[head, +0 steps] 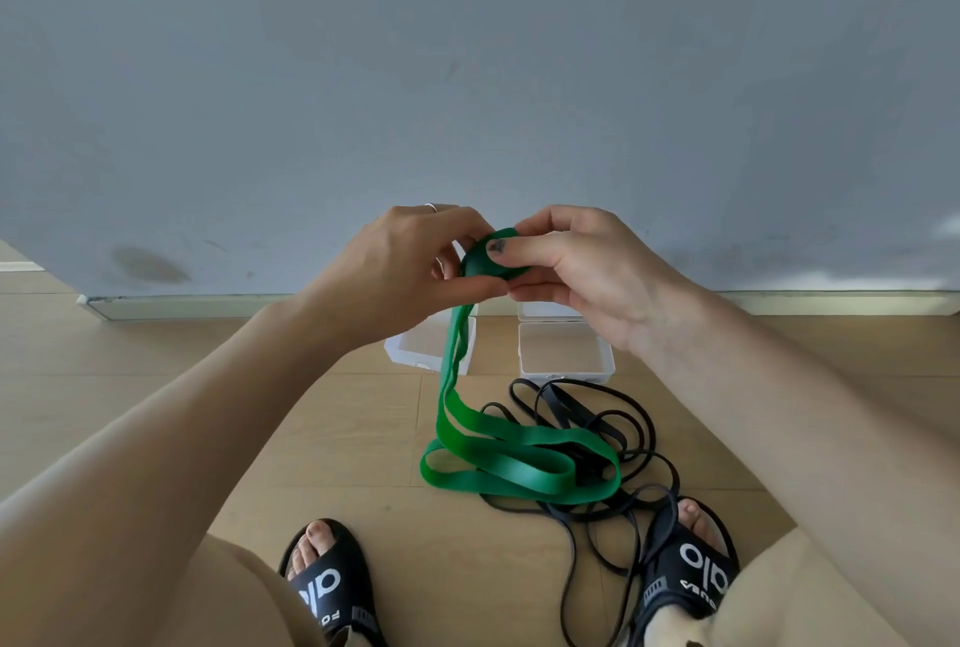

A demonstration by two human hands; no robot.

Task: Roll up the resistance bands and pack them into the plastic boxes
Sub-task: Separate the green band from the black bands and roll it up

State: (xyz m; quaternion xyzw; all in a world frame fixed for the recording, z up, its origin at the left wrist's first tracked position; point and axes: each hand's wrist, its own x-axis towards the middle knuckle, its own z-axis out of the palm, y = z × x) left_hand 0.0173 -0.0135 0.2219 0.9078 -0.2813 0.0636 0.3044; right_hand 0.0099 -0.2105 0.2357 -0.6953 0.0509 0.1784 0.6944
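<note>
The person holds a small roll of the green band [491, 257] up in front of the wall, above the two plastic boxes. The right hand [576, 272] has its fingers curled round the roll, with the thumb pressed flat on it. The left hand [410, 264] pinches the edge of the roll from the other side.

The rest of the green band hangs down from the roll and lies in loose loops on the floor, on top of the black band [597, 418]. I think this is the main risk: as the roll takes in more length, the green loops may drag the black band with them or catch in it. The roll is also springy, so a weak pinch could let it unwind.

The black band also lies over the right sandal [693, 568], so a foot movement could pull it.

Behind the roll, the left box [415, 342] and the right box [566, 353] stand open and near the wall, with free floor beside them.
</note>
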